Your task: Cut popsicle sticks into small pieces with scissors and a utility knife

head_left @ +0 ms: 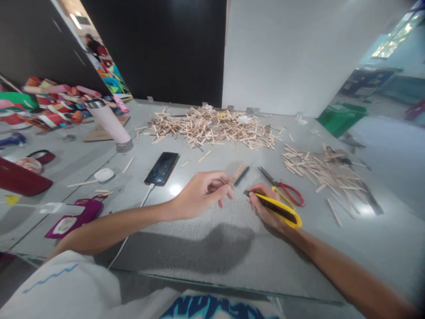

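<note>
Wearing white fabric shirt with blue lettering, right under the camera. Reaching both forearms over glossy grey surface. Gripping yellow-and-black cutter-like tool in right hand, with fingers wrapped around its front part. Aiming its dark tip toward left hand, near the fingertips but apart from them. Curling left hand, with thumb and index drawn together. Seeing flat tan wooden piece just past those fingertips, between both hands, with narrow dark strip along its side. Not managing to tell whether pinching that piece or merely hovering next to it.

Seeing dark-bladed scissors with red and yellow handles lying just beyond right hand. Facing big messy heap of pale wooden sticks across the far side, plus smaller heap of wooden sticks at right.

Seeing black smartphone lying left of left hand, with white cable attached and passing by left forearm. Farther left, seeing white rounded case, purple flat item with white patch, and pale pink bottle with metallic lid standing farther back. Spotting green plastic bin past the surface at right.
</note>
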The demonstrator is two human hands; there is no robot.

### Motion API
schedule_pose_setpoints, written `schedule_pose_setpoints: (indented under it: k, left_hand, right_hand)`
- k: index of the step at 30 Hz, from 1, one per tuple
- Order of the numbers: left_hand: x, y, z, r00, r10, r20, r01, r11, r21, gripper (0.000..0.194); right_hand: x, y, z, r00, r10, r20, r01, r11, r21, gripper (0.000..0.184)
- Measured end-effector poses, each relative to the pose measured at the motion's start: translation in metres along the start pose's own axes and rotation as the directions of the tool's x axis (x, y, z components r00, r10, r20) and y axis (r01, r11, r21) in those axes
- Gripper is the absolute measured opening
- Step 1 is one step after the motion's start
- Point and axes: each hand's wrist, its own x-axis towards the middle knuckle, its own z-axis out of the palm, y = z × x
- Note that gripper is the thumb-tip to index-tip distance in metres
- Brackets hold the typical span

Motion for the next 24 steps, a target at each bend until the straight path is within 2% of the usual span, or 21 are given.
schedule_pose_setpoints:
  k: [2, 3, 6, 7, 9, 10, 11, 12, 14, 15, 16, 17, 18, 19, 20, 21, 22, 24]
  left_hand:
    - [0.009, -0.016, 0.005, 0.970, -0.136, 0.201, 0.115, 0.987, 0.114, 0.029]
    - [0.013, -0.025, 0.009, 0.951, -0.181, 0.249, 0.147, 0.978, 0.149, 0.030]
    - [0.015, -0.044, 0.022, 0.907, -0.290, 0.304, 0.232, 0.949, 0.212, 0.031]
    - [0.014, -0.047, 0.025, 0.881, -0.328, 0.341, 0.267, 0.940, 0.214, 0.031]
    - [0.009, -0.047, 0.028, 0.798, -0.394, 0.456, 0.330, 0.919, 0.217, 0.033]
    - [0.007, -0.045, 0.028, 0.748, -0.415, 0.518, 0.345, 0.910, 0.231, 0.035]
    - [0.006, -0.043, 0.027, 0.724, -0.414, 0.552, 0.327, 0.910, 0.253, 0.037]
    - [0.005, -0.043, 0.026, 0.734, -0.392, 0.555, 0.274, 0.918, 0.286, 0.038]
    - [0.005, -0.046, 0.025, 0.828, -0.289, 0.480, 0.099, 0.919, 0.382, 0.034]
    - [0.006, -0.050, 0.025, 0.880, -0.202, 0.430, -0.011, 0.896, 0.443, 0.026]
    - [0.008, -0.056, 0.026, 0.913, -0.095, 0.396, -0.128, 0.856, 0.501, 0.016]
    - [0.010, -0.062, 0.028, 0.916, 0.019, 0.402, -0.256, 0.796, 0.548, 0.019]
    - [0.011, -0.068, 0.031, 0.891, 0.126, 0.436, -0.384, 0.720, 0.577, 0.034]
    - [0.013, -0.074, 0.034, 0.843, 0.210, 0.495, -0.503, 0.636, 0.586, 0.048]
    - [0.014, -0.079, 0.037, 0.793, 0.269, 0.546, -0.591, 0.554, 0.586, 0.054]
    - [0.016, -0.083, 0.039, 0.758, 0.302, 0.578, -0.644, 0.487, 0.590, 0.051]
    - [0.016, -0.086, 0.041, 0.740, 0.315, 0.594, -0.668, 0.443, 0.598, 0.044]
    - [0.018, -0.088, 0.043, 0.749, 0.310, 0.585, -0.660, 0.420, 0.623, 0.031]
  right_hand:
    - [-0.001, -0.001, -0.001, 0.998, 0.052, -0.033, -0.051, 0.998, 0.040, 0.037]
    - [-0.001, -0.002, -0.002, 0.996, 0.076, -0.053, -0.073, 0.995, 0.061, 0.040]
    - [0.001, -0.006, -0.002, 0.987, 0.135, -0.092, -0.123, 0.984, 0.125, 0.045]
    - [0.001, -0.007, -0.002, 0.985, 0.144, -0.091, -0.131, 0.982, 0.136, 0.045]
    - [0.003, -0.008, -0.002, 0.987, 0.143, -0.076, -0.132, 0.982, 0.137, 0.045]
    - [0.003, -0.008, -0.002, 0.988, 0.136, -0.072, -0.125, 0.983, 0.132, 0.045]
    - [0.003, -0.008, -0.002, 0.989, 0.130, -0.065, -0.120, 0.984, 0.128, 0.045]
    - [0.003, -0.008, -0.002, 0.990, 0.128, -0.058, -0.119, 0.985, 0.127, 0.044]
    - [0.002, -0.008, -0.003, 0.990, 0.130, -0.046, -0.123, 0.984, 0.130, 0.044]
    - [0.002, -0.008, -0.003, 0.991, 0.130, -0.042, -0.123, 0.984, 0.132, 0.044]
    - [0.002, -0.008, -0.004, 0.991, 0.124, -0.042, -0.118, 0.984, 0.132, 0.043]
    - [0.002, -0.008, -0.004, 0.993, 0.113, -0.044, -0.107, 0.986, 0.125, 0.042]
    - [0.002, -0.008, -0.005, 0.994, 0.101, -0.046, -0.095, 0.989, 0.115, 0.041]
    - [0.002, -0.008, -0.005, 0.995, 0.093, -0.044, -0.088, 0.991, 0.104, 0.041]
    - [0.002, -0.008, -0.006, 0.995, 0.092, -0.039, -0.088, 0.991, 0.096, 0.041]
    - [0.001, -0.007, -0.006, 0.995, 0.097, -0.032, -0.093, 0.991, 0.096, 0.042]
    - [0.001, -0.007, -0.006, 0.994, 0.104, -0.024, -0.101, 0.989, 0.104, 0.042]
    - [0.001, -0.006, -0.006, 0.994, 0.108, -0.011, -0.106, 0.986, 0.128, 0.042]
